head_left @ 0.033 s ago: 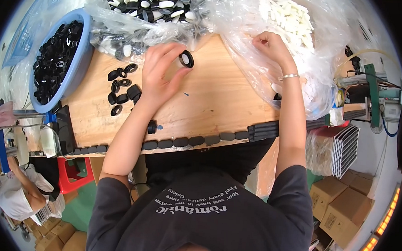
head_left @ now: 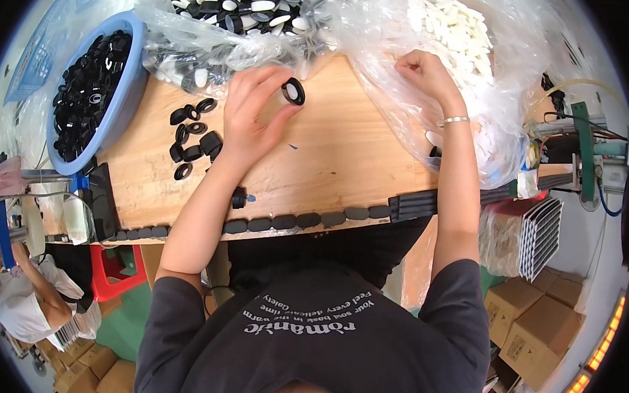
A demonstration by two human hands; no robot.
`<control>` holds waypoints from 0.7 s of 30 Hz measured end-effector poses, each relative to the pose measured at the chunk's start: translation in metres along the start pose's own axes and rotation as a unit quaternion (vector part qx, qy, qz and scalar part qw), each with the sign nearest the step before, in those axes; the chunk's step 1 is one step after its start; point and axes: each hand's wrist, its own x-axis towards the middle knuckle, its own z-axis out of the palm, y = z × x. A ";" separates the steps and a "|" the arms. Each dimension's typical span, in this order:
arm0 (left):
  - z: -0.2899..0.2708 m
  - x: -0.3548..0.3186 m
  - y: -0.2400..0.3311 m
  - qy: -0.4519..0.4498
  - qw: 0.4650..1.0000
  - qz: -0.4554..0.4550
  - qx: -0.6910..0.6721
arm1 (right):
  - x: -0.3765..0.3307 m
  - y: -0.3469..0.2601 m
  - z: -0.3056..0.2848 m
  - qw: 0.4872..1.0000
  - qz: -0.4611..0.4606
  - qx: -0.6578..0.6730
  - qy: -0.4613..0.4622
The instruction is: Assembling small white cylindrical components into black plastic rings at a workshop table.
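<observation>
My left hand, over the middle of the wooden table, pinches a round black ring-shaped part between thumb and fingers. Something white shows inside its opening. To the right, my right hand is closed with fingers curled together above a clear plastic sheet; whatever its fingertips grip, if anything, is hidden. Beside that hand lies a heap of small white oval pieces. Several loose black rings are spread left of my left forearm.
A blue basin full of black parts stands at the left. Mixed black and white pieces are heaped on plastic at the back. Dark padding lines the table's front edge. Another person sits at lower left; cardboard boxes stand lower right.
</observation>
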 end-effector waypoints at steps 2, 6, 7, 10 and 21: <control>-0.001 -0.001 0.000 0.005 1.000 -0.010 -0.009 | 0.003 -0.008 -0.005 0.999 0.040 0.002 -0.026; -0.001 -0.004 0.000 0.008 0.999 -0.039 -0.017 | 0.005 -0.009 -0.002 0.998 0.065 0.000 -0.012; -0.001 -0.003 0.000 0.009 0.999 -0.042 -0.022 | 0.006 -0.006 0.000 0.998 0.066 -0.001 -0.012; -0.001 -0.002 0.001 0.010 0.998 -0.050 -0.032 | 0.007 0.000 0.008 0.997 -0.022 -0.060 0.038; 0.000 -0.002 0.000 0.010 0.997 -0.060 -0.039 | -0.002 -0.016 0.014 0.971 -0.068 -0.195 0.119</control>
